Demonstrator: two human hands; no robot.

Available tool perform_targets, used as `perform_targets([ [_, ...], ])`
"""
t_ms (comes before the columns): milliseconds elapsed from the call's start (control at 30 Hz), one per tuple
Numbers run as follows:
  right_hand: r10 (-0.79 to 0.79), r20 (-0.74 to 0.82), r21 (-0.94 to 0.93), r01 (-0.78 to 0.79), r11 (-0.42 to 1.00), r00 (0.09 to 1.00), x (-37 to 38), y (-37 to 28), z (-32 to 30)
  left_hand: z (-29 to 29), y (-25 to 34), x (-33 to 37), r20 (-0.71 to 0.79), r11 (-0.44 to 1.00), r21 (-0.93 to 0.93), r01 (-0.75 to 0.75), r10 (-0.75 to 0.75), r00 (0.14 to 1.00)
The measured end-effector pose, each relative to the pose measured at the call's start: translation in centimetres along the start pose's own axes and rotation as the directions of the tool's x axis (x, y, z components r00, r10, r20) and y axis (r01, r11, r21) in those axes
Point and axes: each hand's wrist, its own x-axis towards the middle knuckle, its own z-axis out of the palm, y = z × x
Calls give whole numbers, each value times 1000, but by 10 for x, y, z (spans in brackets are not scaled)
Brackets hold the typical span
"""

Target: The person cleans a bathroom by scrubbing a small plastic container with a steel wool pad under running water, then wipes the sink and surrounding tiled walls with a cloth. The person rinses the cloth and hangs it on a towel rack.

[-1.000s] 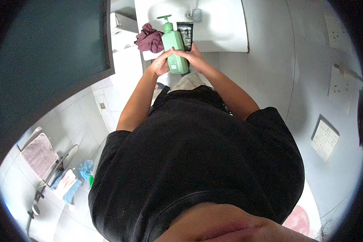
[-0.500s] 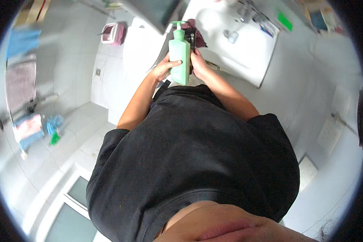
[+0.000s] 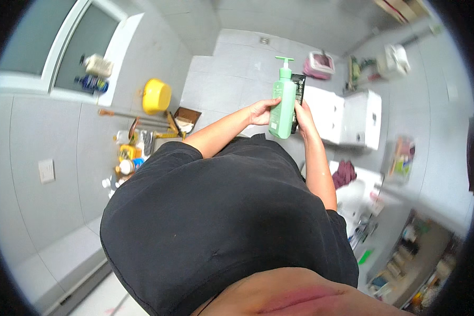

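Observation:
A pale green pump bottle (image 3: 282, 110) stands upright in front of me, its pump head at the far end. My left hand (image 3: 260, 112) grips its left side, with the thumb across the front. Just behind the bottle and to its right is a flat black packet (image 3: 299, 84) with pale print. My right hand (image 3: 305, 118) is closed round the packet's right edge, close against the bottle. The bottle covers much of the packet, and the fingers behind both things are hidden.
A white toilet (image 3: 325, 108) is to the right, a pink-and-white bin (image 3: 319, 65) beyond it. The sink (image 3: 351, 197) with a maroon cloth (image 3: 344, 174) is at lower right. A yellow basin (image 3: 157, 97), a dustpan (image 3: 187, 117) and several bottles line the left wall.
My view has swung left: the sink went from ahead to the lower right, and the window and yellow basin came into sight. Both hands keep their hold on the bottle and packet.

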Motion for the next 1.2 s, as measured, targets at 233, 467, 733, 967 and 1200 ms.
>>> perform_targets([
  [233, 53, 227, -206, -5, 978, 973, 125, -42, 230, -44, 135, -170, -137, 868, 116, -482, 495, 858],
  [467, -12, 441, -282, 151, 948, 897, 193, -57, 446, -107, 227, -309, -289, 665, 49, -745, 724, 626],
  [733, -10, 552, -75, 62, 995, 834, 287, -60, 595, -130, 330, -393, -391, 522, 162, -837, 813, 431],
  [967, -130, 605, -40, 193, 980, 786, 380, -81, 675, -156, 413, -420, -461, 347, 234, -908, 862, 211],
  [1200, -551, 701, -211, 870, 446, 453, 508, -130, 720, -171, 474, -437, -559, 224, 372, -901, 829, -25],
])
